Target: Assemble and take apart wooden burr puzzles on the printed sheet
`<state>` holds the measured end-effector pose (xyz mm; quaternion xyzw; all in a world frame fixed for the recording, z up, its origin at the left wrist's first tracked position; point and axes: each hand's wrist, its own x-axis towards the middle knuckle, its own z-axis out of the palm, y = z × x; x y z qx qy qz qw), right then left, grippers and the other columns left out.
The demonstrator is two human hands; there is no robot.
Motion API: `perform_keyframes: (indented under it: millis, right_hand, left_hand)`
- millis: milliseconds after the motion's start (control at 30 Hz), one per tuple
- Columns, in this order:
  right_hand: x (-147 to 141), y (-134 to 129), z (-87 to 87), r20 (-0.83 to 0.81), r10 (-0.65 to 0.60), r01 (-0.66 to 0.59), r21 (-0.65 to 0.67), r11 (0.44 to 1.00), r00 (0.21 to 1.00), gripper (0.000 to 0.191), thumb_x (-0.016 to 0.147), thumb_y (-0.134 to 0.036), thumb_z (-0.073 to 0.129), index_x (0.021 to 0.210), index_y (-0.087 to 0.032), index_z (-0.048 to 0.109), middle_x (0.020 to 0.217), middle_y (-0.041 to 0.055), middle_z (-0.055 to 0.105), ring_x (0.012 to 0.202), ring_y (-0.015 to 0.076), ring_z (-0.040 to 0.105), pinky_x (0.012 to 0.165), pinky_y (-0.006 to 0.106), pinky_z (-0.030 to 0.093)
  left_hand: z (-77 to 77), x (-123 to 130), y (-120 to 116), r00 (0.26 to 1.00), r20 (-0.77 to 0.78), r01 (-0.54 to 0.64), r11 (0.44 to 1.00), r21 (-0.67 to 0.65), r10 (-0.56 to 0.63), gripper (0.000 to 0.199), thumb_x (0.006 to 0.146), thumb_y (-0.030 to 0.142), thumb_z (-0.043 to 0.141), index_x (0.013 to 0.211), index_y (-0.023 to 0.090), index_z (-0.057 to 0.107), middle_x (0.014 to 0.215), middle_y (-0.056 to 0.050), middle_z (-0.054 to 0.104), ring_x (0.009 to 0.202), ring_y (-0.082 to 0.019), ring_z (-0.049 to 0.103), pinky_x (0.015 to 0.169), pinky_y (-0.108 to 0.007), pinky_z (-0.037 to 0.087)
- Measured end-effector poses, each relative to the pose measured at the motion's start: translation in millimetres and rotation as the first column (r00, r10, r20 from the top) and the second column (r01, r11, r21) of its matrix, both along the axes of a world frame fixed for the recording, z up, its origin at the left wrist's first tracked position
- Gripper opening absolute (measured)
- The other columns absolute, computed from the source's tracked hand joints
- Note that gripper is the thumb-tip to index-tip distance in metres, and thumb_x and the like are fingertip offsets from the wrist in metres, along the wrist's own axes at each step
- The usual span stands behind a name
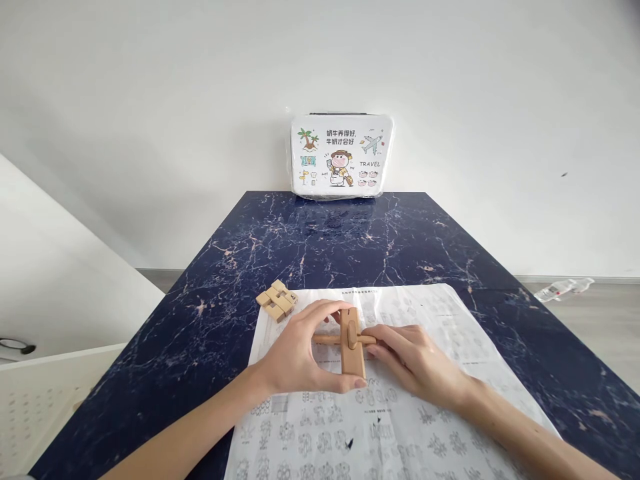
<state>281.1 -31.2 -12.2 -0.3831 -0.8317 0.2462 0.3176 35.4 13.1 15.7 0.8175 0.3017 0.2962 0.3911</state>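
Note:
Over a printed sheet, both hands are on a wooden puzzle [353, 360] made of a rectangular block, a rounded piece across its face and a thin stick through it. My left hand [300, 347] grips the block's two ends between thumb and fingers. With thumb and fingertips, my right hand [410, 357] pinches the right end of the stick. The stick's other end sticks out left of the block, inside the curve of my left hand. A second wooden puzzle [277, 301], of interlocked light blocks marked with a number, lies beyond my left wrist.
The instruction sheet [425, 313], printed with small diagrams, lies on the dark blue marbled table [320, 260]. A white cartoon-printed case [343, 157] in clear plastic leans against the wall. On the floor at right is a clear plastic wrapper [563, 289]. A white perforated basket [50, 393] stands at lower left.

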Motion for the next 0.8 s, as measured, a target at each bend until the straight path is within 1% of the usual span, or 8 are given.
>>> perform_keyframes:
  millis: [133,267,433,600,667,700,767,800]
  right_hand:
    - [-1,0,0.1,0.026,-0.005,0.004,0.021,1.0,1.0,0.022,0.11,-0.028,0.041,0.118,-0.022,0.06,0.084,0.0014,0.069,0.064,0.0144,0.06,0.057,0.03,0.044]
    - [0,1,1.1,0.024,0.002,-0.002,-0.001,1.0,1.0,0.022,0.11,-0.027,0.041,0.117,-0.023,0.061,0.09,0.0028,0.072,0.068,0.0153,0.064,0.061,0.031,0.046]
    - [1,0,1.5,0.03,0.0,0.001,-0.037,0.999,1.0,0.024,0.11,-0.027,0.04,0.115,-0.022,0.063,0.094,0.0051,0.073,0.073,0.0166,0.068,0.065,0.032,0.05]
    - [2,0,1.0,0.043,-0.014,0.017,-0.051,0.999,0.999,0.026,0.11,-0.029,0.04,0.116,-0.021,0.065,0.095,0.0062,0.075,0.074,0.0167,0.068,0.065,0.032,0.05]
    - [3,0,0.4,0.042,-0.025,0.028,-0.054,0.998,0.999,0.028,0.11,-0.03,0.04,0.117,-0.021,0.065,0.095,0.0063,0.075,0.074,0.0165,0.068,0.063,0.031,0.049]
    - [3,0,0.0,0.04,-0.029,0.032,-0.056,0.998,0.999,0.028,0.11,-0.03,0.04,0.118,-0.02,0.065,0.095,0.0063,0.075,0.074,0.0164,0.068,0.062,0.031,0.048]
    - [4,1,-0.7,0.038,-0.035,0.037,-0.054,0.998,0.999,0.028,0.11,-0.031,0.04,0.118,-0.02,0.065,0.094,0.006,0.075,0.072,0.016,0.067,0.061,0.03,0.047]
    - [4,1,-1.0,0.038,-0.038,0.04,-0.051,0.998,0.999,0.028,0.11,-0.031,0.04,0.118,-0.02,0.065,0.093,0.0058,0.075,0.071,0.0158,0.066,0.06,0.03,0.047]
  left_hand:
    - [2.2,0,0,0.999,0.053,0.002,1.0,0.002,-0.002,0.085,0.065,0.047,0.094,0.139,0.03,0.054,0.132,-0.006,0.065,0.119,-0.031,0.062,0.104,-0.048,0.052]
    - [3.2,-1,0,0.995,0.095,-0.007,0.999,0.032,0.004,0.083,0.065,0.045,0.093,0.138,0.03,0.056,0.128,-0.006,0.066,0.113,-0.029,0.062,0.1,-0.046,0.052]
    - [3.6,-1,-1,0.989,0.145,-0.039,0.995,0.093,0.025,0.085,0.066,0.047,0.093,0.139,0.029,0.055,0.13,-0.007,0.065,0.11,-0.029,0.061,0.099,-0.046,0.051]
    - [2.9,-4,0,0.977,0.201,-0.099,0.988,0.122,0.073,0.085,0.066,0.053,0.091,0.14,0.03,0.056,0.131,-0.008,0.066,0.109,-0.029,0.062,0.097,-0.046,0.052]
    - [3.1,-6,2,0.967,0.223,-0.149,0.983,0.106,0.123,0.083,0.07,0.054,0.088,0.142,0.03,0.054,0.133,-0.009,0.065,0.112,-0.03,0.062,0.097,-0.047,0.052]
    - [3.5,-8,3,0.96,0.226,-0.191,0.977,0.09,0.166,0.081,0.073,0.054,0.086,0.143,0.03,0.054,0.134,-0.009,0.065,0.113,-0.03,0.062,0.097,-0.047,0.052]
    - [4.7,-10,7,0.937,0.19,-0.309,0.948,0.072,0.292,0.075,0.077,0.053,0.082,0.144,0.031,0.054,0.135,-0.009,0.065,0.115,-0.03,0.062,0.099,-0.048,0.051]
    - [5.2,-11,10,0.919,0.157,-0.378,0.922,0.083,0.362,0.074,0.078,0.051,0.082,0.143,0.031,0.054,0.135,-0.008,0.065,0.115,-0.03,0.062,0.099,-0.048,0.051]
